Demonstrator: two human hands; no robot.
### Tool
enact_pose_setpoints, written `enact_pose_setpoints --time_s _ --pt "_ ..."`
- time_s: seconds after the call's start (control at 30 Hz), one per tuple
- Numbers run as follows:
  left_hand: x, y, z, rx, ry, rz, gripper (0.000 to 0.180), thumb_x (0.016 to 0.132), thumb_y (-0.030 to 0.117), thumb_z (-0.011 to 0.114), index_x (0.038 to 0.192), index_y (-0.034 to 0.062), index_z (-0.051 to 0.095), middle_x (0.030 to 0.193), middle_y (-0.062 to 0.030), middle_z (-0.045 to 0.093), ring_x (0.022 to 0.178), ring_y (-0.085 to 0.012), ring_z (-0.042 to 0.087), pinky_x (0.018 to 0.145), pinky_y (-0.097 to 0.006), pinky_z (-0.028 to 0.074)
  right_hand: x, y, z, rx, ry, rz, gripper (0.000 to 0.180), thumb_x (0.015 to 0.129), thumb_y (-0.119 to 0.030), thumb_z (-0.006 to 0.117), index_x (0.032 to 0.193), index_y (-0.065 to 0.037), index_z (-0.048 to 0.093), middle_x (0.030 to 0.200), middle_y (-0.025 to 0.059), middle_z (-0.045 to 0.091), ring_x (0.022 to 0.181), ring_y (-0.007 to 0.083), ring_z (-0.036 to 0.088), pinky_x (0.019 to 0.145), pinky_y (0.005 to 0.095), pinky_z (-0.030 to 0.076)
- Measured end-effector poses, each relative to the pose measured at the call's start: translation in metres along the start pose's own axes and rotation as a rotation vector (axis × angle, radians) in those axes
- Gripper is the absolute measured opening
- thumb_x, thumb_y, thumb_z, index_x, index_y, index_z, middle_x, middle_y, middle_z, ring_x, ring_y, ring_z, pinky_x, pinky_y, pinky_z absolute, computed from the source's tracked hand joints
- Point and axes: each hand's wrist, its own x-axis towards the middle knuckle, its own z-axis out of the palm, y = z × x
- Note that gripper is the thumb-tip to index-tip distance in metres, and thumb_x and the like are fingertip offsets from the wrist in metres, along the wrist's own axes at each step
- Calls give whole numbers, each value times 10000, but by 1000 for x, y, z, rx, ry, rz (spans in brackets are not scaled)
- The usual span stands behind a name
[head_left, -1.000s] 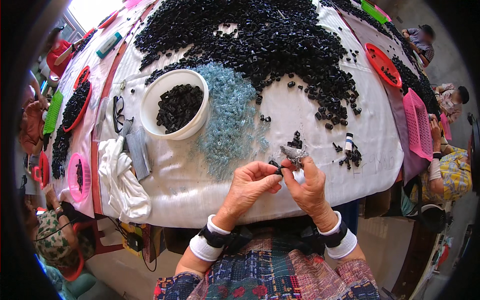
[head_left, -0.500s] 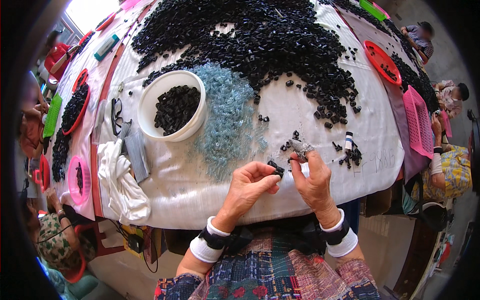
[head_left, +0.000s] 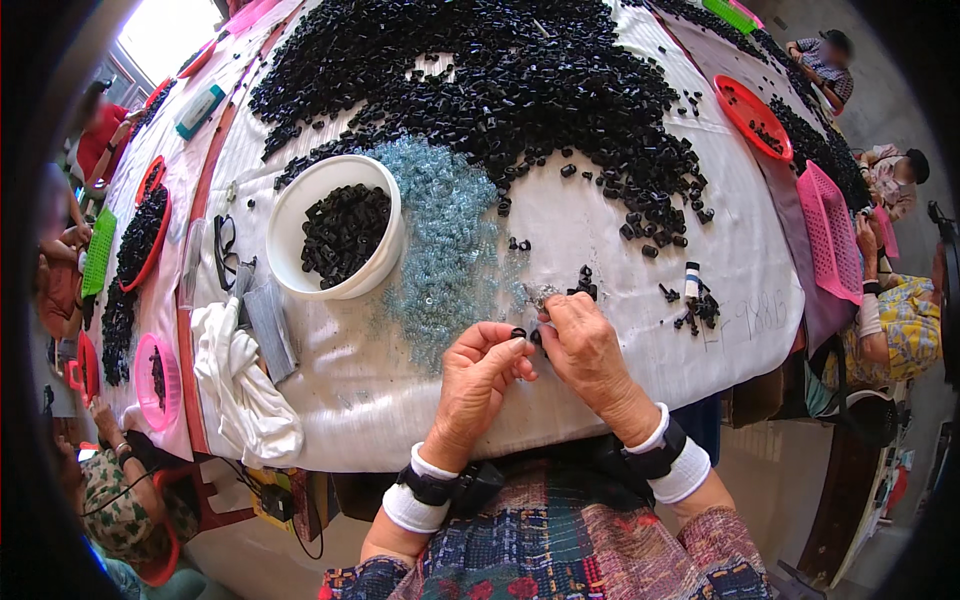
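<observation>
My left hand (head_left: 472, 385) pinches a small black ring-shaped plastic piece (head_left: 518, 333) between thumb and forefinger. Close beside it, my right hand (head_left: 588, 345) is closed around a small greyish object (head_left: 540, 294) whose kind I cannot make out. Another dark piece (head_left: 536, 338) shows by the right thumb; whether that hand grips it I cannot tell. Just beyond my right fingers lies a small cluster of black pieces (head_left: 584, 278). To the left spreads a heap of clear bluish springs (head_left: 440, 250), beside a white tub (head_left: 282, 222) holding many black pieces.
A large pile of black pieces (head_left: 480, 80) covers the far table. At left lie eyeglasses (head_left: 226, 240), white cloth (head_left: 235, 380) and a grey folded cloth (head_left: 268, 325). A small white bottle (head_left: 692, 280) stands at right, near a pink basket (head_left: 828, 235). Other people sit along both sides.
My right hand has moved left and closer to my left hand, bringing the greyish object with it. The left hand has shifted slightly left, still pinching a black piece.
</observation>
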Motion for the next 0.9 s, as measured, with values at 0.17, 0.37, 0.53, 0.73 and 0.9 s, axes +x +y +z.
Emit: enact_pose_setpoints --time_s 0.17,0.37,0.53,0.73,0.9 --pt "-1 0 1 -21 5 6 125 838 24 597 954 0 557 832 -106 635 651 -155 601 627 -274 506 8 -1 3 -144 -112 40 322 694 16 577 1010 1 518 840 140 571 795 295 541 710 368 458" --pt "2 -8 -4 84 -11 20 146 833 3 603 971 0 558 866 -110 640 673 -152 609 640 -280 514 3 3 -6 -11 -54 43 338 688 24 592 1014 6 508 834 136 569 799 304 554 691 385 462" --pt "1 -6 3 151 42 45 161 837 41 618 978 0 553 819 -73 633 659 -125 599 620 -248 502 7 8 -15 -12 51 -104 214 707 79 590 894 7 515 789 158 572 725 333 577 615 386 465" --pt "0 -6 2 10 50 75 153 849 48 597 986 7 542 850 -95 624 663 -128 587 634 -256 501 -1 15 -18 53 82 38 235 709 69 582 934 16 538 819 169 558 800 339 547 691 390 456" --pt "-1 -6 1 -50 64 122 134 853 41 582 979 13 544 858 -104 622 666 -132 588 638 -265 506 6 7 -14 51 43 17 209 709 67 595 905 17 539 817 159 571 771 329 557 666 385 457"
